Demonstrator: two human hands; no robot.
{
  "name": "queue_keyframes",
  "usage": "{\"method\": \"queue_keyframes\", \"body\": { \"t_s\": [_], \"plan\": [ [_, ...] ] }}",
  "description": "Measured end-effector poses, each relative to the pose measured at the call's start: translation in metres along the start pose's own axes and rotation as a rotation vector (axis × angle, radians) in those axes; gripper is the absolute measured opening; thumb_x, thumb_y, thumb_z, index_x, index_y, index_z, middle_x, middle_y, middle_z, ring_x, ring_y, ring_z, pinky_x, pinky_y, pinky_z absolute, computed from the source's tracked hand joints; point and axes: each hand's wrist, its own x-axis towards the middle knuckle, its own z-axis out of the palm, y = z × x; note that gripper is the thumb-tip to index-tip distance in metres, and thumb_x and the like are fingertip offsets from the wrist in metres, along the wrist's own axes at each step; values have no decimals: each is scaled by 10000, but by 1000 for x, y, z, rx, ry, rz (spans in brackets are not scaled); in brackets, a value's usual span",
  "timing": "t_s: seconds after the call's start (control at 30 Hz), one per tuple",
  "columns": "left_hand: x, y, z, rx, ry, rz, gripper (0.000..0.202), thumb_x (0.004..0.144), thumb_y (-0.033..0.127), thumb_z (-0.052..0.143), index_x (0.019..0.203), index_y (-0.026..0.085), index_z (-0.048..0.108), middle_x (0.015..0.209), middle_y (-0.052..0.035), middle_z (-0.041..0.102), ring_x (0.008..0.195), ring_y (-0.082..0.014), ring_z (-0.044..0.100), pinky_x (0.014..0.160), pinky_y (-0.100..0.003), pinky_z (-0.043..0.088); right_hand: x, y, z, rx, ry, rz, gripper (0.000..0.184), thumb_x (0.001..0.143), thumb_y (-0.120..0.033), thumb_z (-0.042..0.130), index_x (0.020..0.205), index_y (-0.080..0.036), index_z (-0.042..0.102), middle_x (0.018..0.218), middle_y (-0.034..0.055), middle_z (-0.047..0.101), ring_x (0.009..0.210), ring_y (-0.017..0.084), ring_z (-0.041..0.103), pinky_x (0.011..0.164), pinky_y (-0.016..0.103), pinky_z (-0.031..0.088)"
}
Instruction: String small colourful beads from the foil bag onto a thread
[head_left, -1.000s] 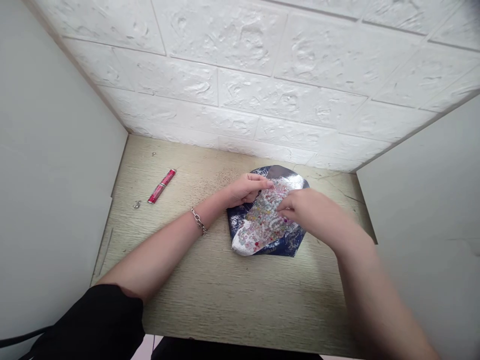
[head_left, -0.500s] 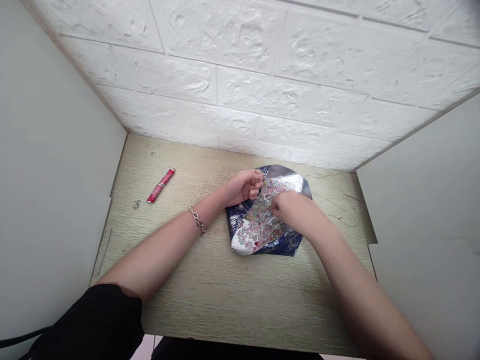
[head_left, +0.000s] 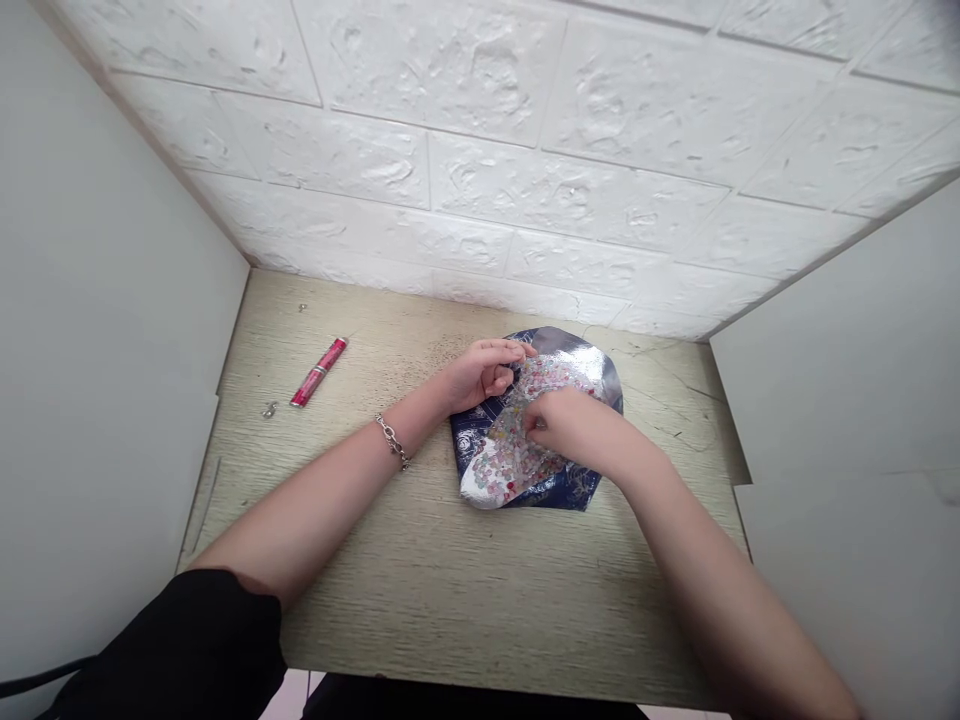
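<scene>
Many small pastel beads [head_left: 499, 465], mixed with a few red ones, lie spread on a dark blue patterned sheet [head_left: 577, 490] with a shiny silver-grey corner. Over the sheet's left side, my left hand [head_left: 487, 375] is turned palm up, its lower fingers curled and the forefinger reaching out over the beads. Whatever its fingertips hold is too small to make out. My right hand [head_left: 574, 425] reaches down into the middle of the beads with its fingers pinched together. Anything between those fingers is hidden.
A red tube-shaped item [head_left: 319, 372] lies at the left of the wooden table [head_left: 420, 600], close to a small silvery piece [head_left: 268, 409]. Thin loose threads [head_left: 667, 390] lie at the right. A white brick-patterned wall [head_left: 480, 200] and pale side panels enclose the table.
My right hand has shifted slightly left and down among the beads. The forefinger of my left hand has straightened outward, while its other fingers stay curled.
</scene>
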Motion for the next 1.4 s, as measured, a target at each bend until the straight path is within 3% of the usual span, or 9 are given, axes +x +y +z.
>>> {"method": "queue_keyframes", "body": {
  "t_s": [0.1,0.2,0.33,0.47,0.6,1.07,1.4],
  "plan": [
    [1,-1,-1,-22,-20,1,102,671,192,586,686,100,545,804,-19,580,359,32,356,309,-126,202,-2,0,-2,-75,75,81,193,731,-157,428,741,-183,619,736,51,602,654,139,539,530,236,318],
    [1,-2,-1,-37,-28,3,112,687,197,586,692,110,516,723,-2,568,356,26,359,312,-117,203,-5,-4,-4,11,56,3,175,735,-189,439,744,-187,614,738,43,601,657,132,539,543,231,326],
    [0,-2,0,-66,-57,-7,127,710,205,574,688,125,478,493,69,388,343,11,323,328,-106,206,-4,-12,-3,153,-20,-150,179,726,-321,502,818,-221,619,732,11,601,637,112,525,542,219,328],
    [0,-1,1,-70,-65,-17,144,722,206,563,670,134,449,467,91,274,329,11,250,324,-110,177,-3,-12,1,70,-1,-109,154,712,-221,476,794,-223,605,737,-1,598,605,99,497,503,213,288],
    [1,-1,0,-55,-76,-33,181,728,217,560,644,139,419,471,93,257,324,13,216,314,-112,145,-5,-8,0,31,16,-69,226,696,-131,411,777,-229,598,739,-3,597,604,98,490,489,209,270],
    [1,-1,0,-38,-78,-34,135,745,214,535,683,140,442,466,96,249,322,10,217,312,-112,152,-2,-18,10,111,-18,-255,171,692,-135,448,698,-192,610,705,-8,612,625,97,510,538,223,314],
    [0,0,1,-31,-71,-48,135,746,216,531,681,143,438,465,98,235,322,7,209,315,-117,150,-3,-24,11,121,-9,-227,150,671,-137,448,661,-173,593,643,2,580,536,82,435,484,220,264]
  ]
}}
